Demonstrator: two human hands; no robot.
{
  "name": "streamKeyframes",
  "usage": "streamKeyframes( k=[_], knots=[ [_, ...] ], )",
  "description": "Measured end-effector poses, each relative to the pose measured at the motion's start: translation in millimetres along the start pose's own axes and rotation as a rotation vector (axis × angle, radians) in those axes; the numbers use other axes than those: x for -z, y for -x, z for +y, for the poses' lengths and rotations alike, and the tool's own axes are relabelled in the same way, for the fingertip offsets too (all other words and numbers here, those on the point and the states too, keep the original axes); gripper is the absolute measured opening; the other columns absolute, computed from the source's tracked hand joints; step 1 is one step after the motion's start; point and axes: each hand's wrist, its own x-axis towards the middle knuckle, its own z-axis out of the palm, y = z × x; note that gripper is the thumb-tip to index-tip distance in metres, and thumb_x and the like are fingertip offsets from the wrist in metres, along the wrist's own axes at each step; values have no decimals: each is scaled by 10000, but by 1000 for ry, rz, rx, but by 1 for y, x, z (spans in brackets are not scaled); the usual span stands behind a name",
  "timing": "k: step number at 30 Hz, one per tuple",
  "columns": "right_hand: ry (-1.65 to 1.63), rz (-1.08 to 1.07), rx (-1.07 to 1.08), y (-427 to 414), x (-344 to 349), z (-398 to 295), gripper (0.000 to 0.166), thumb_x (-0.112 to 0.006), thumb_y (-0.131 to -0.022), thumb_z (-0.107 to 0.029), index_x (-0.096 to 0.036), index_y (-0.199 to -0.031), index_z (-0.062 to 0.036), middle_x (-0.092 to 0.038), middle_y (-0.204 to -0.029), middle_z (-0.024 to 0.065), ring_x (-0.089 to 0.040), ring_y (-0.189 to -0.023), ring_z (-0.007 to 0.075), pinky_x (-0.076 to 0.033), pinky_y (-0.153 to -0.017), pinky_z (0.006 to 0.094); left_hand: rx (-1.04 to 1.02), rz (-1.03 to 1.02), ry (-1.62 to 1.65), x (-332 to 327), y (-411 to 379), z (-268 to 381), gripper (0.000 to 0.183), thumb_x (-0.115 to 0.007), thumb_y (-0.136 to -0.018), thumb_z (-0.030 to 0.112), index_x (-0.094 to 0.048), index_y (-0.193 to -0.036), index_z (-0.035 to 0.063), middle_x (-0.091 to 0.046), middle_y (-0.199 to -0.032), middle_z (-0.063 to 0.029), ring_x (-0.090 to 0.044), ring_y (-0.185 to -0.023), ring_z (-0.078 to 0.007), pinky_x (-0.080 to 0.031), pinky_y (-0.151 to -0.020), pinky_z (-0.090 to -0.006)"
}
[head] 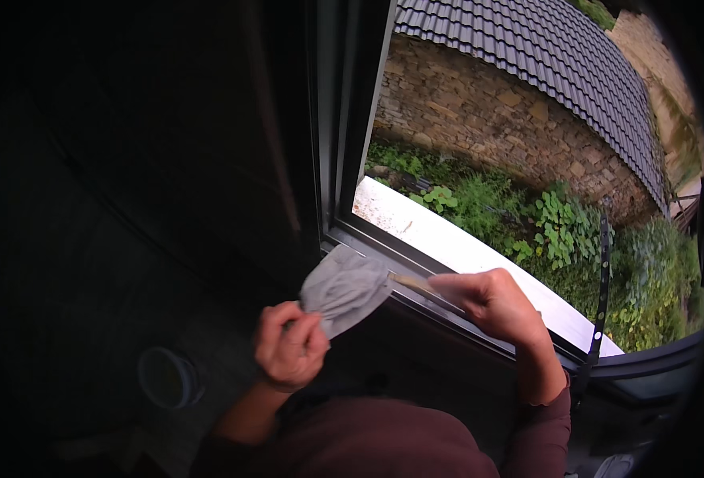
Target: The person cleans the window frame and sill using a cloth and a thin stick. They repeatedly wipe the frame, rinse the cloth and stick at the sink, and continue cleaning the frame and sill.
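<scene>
My left hand (292, 345) pinches a crumpled light grey cloth (346, 287) by its lower edge. The cloth lies over the corner of the dark window frame (381, 242) and hangs a little past its inner edge. In my right hand (498, 302) is a slim, light brown tool (413, 282), perhaps a wooden stick or handle, held above the bottom rail. Its far end reaches the cloth's right edge; whether it touches or goes under the fabric cannot be told. Motion blurs the tool, and my fingers hide its near end.
An upright frame post (331, 119) borders the opening on the left. A perforated dark metal stay (603, 275) rises at the right. Outside are a white ledge (447, 227), plants, a stone wall (471, 101) and a tiled roof (525, 54). A bucket (169, 377) stands low in the dim left.
</scene>
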Motion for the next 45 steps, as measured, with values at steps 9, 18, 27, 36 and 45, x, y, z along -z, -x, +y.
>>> streamKeyframes(
  k=[9, 18, 27, 36, 45],
  knots=[
    [422, -53, 154, -96, -46, -24, 232, -536, -811, -111, -690, -981, -146, -665, -782, 163, -650, -745, 365, -512, -659, 452, 390, -96, -196, 57, 52, -30, 210, -645, -727, -86, -632, -916, 4, -580, -938, -128, -605, -808, -270, -505, -687, -342],
    [409, 105, 146, -68, -30, -23, 220, -540, -792, -97, -656, -975, -135, -641, -727, 179, -634, -704, 381, -494, -619, 467, 348, -120, -115, 31, 63, -38, 217, -636, -692, -99, -651, -885, -2, -586, -903, -120, -606, -737, -257, -492, -602, -335],
    [397, 193, 66, -18, -46, -26, 151, -520, -856, -109, -605, -980, -115, -612, -647, 145, -625, -625, 371, -477, -530, 470, 230, -325, 200, -19, 68, -16, 242, -641, -677, -71, -656, -900, 21, -591, -880, -122, -613, -715, -281, -498, -606, -341],
    [290, 209, 195, -63, -71, -29, 220, -638, -808, -220, -623, -980, -82, -621, -677, 182, -634, -653, 385, -505, -587, 450, 136, -249, 215, -22, 46, -2, 255, -664, -639, -74, -660, -871, 32, -579, -850, -101, -611, -720, -266, -516, -604, -344],
    [372, 225, 279, -42, -59, -44, 120, -562, -901, -209, -602, -932, -100, -616, -661, 150, -626, -633, 363, -475, -539, 476, 123, 25, 126, -1, 10, -1, 248, -668, -667, -101, -641, -887, 9, -588, -874, -114, -604, -710, -240, -500, -607, -303]
  ],
)
